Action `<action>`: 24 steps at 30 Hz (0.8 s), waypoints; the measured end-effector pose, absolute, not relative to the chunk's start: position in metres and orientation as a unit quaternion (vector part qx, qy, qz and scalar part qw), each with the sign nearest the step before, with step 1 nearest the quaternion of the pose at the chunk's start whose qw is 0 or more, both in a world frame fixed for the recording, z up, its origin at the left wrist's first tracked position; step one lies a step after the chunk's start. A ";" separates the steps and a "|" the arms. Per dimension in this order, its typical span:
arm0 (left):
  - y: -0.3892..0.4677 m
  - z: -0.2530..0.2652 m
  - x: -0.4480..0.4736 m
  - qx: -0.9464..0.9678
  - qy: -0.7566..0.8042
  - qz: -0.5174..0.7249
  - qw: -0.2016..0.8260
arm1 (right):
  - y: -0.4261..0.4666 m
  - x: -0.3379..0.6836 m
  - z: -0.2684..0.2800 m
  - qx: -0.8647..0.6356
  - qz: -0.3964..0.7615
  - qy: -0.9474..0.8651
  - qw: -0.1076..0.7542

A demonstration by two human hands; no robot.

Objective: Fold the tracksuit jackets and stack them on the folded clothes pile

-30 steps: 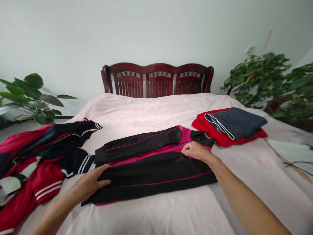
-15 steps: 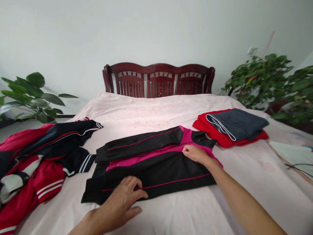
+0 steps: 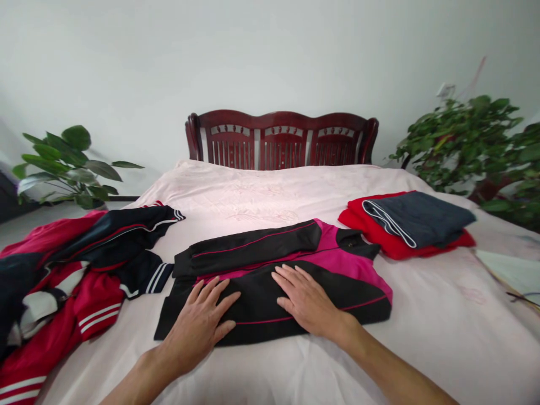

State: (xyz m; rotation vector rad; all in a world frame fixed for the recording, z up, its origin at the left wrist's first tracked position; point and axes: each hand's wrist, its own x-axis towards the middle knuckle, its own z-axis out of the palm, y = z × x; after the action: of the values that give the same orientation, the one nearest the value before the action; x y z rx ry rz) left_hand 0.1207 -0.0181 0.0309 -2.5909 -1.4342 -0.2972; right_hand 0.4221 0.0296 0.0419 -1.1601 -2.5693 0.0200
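Note:
A black and magenta jacket lies on the bed with its sleeves laid along the body and its collar toward the right. My left hand rests on the near sleeve close to the cuff end, fingers spread. Farther right, my right hand lies flat on the same near sleeve, around its middle, with the fingers stretched out. Neither hand grips the cloth.
On the left is a loose heap of red, navy and white clothes. Folded red and dark grey garments are stacked on the right. A pink sheet covers the bed before a wooden headboard. Plants flank it.
My right hand has opened from a closed pinch near the jacket's shoulder and moved left onto the sleeve. My left hand has shifted slightly up and spread its fingers. The near sleeve looks straighter.

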 end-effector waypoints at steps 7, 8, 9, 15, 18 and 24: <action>-0.010 0.017 0.085 -0.869 -0.482 -0.062 0.095 | 0.056 0.465 0.011 -0.491 -0.021 -0.868 0.074; -0.010 0.017 0.081 -0.862 -0.493 -0.063 0.095 | 0.058 0.470 0.010 -0.500 -0.022 -0.863 0.070; -0.010 0.016 0.077 -0.856 -0.504 -0.068 0.097 | 0.059 0.473 0.011 -0.508 -0.022 -0.859 0.065; -0.016 0.010 0.086 -0.832 -0.528 -0.104 0.136 | 0.052 0.451 0.030 -0.541 -0.042 -0.829 0.133; -0.020 0.022 0.105 -0.850 -0.492 -0.123 0.144 | 0.053 0.429 0.044 -0.522 -0.023 -0.831 0.193; -0.028 0.044 0.153 -0.903 -0.413 -0.118 -0.004 | 0.078 0.398 0.056 -0.536 0.026 -0.825 0.176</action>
State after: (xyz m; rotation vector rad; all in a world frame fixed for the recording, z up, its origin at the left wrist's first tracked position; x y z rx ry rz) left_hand 0.1529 -0.0284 0.0438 -2.8434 -1.3008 -0.3706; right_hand 0.3983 0.0784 0.0560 -1.5169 -2.3372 0.0735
